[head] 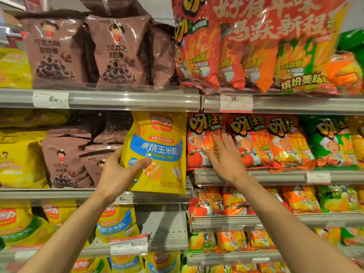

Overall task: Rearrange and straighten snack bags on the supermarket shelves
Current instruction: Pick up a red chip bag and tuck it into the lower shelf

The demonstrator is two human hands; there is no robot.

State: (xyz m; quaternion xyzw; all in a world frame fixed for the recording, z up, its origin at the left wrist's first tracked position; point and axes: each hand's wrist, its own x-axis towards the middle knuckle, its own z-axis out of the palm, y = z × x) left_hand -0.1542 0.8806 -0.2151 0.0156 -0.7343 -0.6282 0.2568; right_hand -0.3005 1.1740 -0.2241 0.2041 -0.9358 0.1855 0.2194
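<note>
While the left hand (120, 174) grips the yellow corn bag (157, 152) — upright, leaning slightly — the right hand (222, 156) lies spread.

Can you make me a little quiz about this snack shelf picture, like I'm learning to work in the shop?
1. True or false: the left hand grips the yellow baked corn bag.
2. What does the right hand lie flat against? A) brown chocolate ring bags B) red-orange potato stick bags C) a price tag
3. Fill in: the brown chocolate ring bags sit to the ____ of the yellow bag.

Key: 1 true; 2 B; 3 left.
</note>
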